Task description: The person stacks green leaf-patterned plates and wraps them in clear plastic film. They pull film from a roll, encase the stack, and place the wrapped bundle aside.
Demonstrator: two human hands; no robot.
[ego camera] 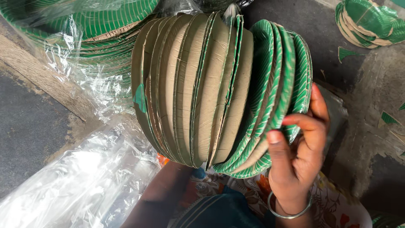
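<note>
Left to right: our left forearm [158, 198] runs under the plate stack [219, 88], hand hidden, so can't tell its grip. Plates are held on edge above our lap, prob. light, thin, bendy, apt to fan. Right hand [299, 147] clasps the green end; best squeezed from both ends.

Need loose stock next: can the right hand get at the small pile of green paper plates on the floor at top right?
Probably not now: the right hand grips the fanned stack of green-and-brown plates, away from the small pile.

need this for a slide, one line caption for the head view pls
Right hand grips a fanned stack of green paper plates on edge, with clear plastic wrap and more plates nearby.
</note>
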